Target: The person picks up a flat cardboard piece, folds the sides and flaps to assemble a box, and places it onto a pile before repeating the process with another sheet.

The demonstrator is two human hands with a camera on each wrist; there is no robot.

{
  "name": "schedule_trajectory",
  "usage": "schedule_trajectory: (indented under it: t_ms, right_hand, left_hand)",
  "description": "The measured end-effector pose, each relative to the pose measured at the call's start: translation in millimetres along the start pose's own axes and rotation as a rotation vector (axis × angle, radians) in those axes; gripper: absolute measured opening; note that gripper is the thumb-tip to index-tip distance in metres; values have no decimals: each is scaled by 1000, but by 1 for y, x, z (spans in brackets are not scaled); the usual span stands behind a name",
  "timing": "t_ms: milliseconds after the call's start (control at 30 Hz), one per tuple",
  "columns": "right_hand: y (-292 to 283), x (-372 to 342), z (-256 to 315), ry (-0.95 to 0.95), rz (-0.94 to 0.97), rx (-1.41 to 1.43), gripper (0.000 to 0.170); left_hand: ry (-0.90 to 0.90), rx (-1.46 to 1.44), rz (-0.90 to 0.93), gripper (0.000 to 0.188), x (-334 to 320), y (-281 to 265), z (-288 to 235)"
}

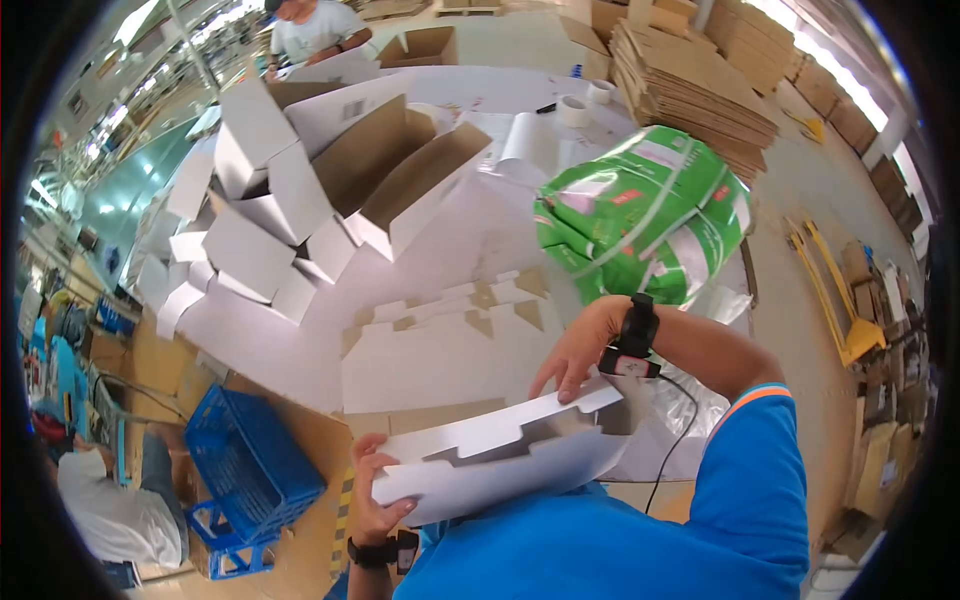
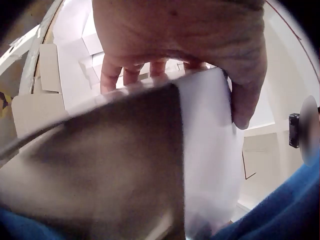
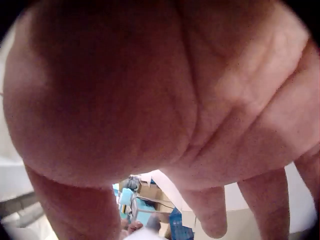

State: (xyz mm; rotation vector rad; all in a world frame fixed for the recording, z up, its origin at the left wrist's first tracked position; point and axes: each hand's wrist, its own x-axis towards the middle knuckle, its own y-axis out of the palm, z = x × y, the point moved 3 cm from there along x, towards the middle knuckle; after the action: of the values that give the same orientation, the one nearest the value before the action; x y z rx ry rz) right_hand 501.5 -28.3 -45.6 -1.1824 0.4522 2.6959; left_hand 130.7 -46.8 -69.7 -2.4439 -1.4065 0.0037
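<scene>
An open white carton [image 1: 490, 488] was held at the near side of the table [image 1: 440, 250]. The left hand [image 1: 373, 490] gripped its left end, fingers far, thumb near; the right hand [image 1: 588, 342], apart from the left, touched its far edge toward the right, though a pinch could not be confirmed. Flat cardboard blanks [image 1: 430, 362] lay just beyond.

A green bag [image 1: 645, 220] lies on the table [image 1: 455, 235], with clear plastic [image 1: 690, 415] on the bag's near side. Past the bag's far left edge lie two tape rolls [image 1: 573, 116] and a black pen [image 1: 546, 108]. Behind the bag is stacked cardboard [image 1: 690, 90]; well right of the bag, a yellow pallet jack [image 1: 860, 340]. Far left of the bag are a blue crate [image 1: 250, 455] and a person in white [image 1: 115, 510]
</scene>
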Motion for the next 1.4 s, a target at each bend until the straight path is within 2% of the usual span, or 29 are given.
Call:
schedule_trajectory:
  t_ms: [33,233,333,467,567,667,700,800,833,967,1067,1167,1267,1400]
  right_hand:
    - [5,-1,-7,-73,22,152,78]
    - [15,-22,-6,-81,-25,245,71]
    - [19,8,-12,-413,-10,175,73]
    - [15,-7,-8,-316,-177,211,72]
    - [13,-9,-17,-464,-206,309,62]
    - [19,-21,-33,-396,-205,581,54]
    - [21,-20,-44,-527,-186,631,51]
    - [31,-10,-55,-765,-150,570,48]
    - [35,-9,-53,-718,-222,541,40]
    - [41,-9,-38,-822,-268,317,34]
    - [39,-4,-46,-728,-295,388,30]
    - [42,-4,-40,-553,-456,496,24]
    - [50,-11,-24,-543,-607,404,21]
    - [60,-19,-12,-584,-634,425,18]
  left_hand:
    - [-47,-57,-35,63,-1,1,2]
    - [-78,-107,-67,63,-2,-1,12]
    - [-59,-81,-43,63,0,-3,14]
    - [-84,-122,-68,62,3,-1,12]
    - [-80,-115,-73,61,2,-1,15]
    - [-94,-92,-92,62,-2,-4,21]
    - [-110,-97,-107,62,-3,-4,18]
    - [-128,-97,-117,64,-8,-5,23]
    - [-125,-93,-116,64,-8,-5,24]
    - [-105,-78,-124,65,-9,-6,19]
    - [-103,-74,-135,66,-12,-5,16]
    - [-134,-81,-147,66,-17,-5,18]
    - [-142,-79,-166,66,-20,-4,15]
    - [-153,-65,-185,68,-27,-5,15]
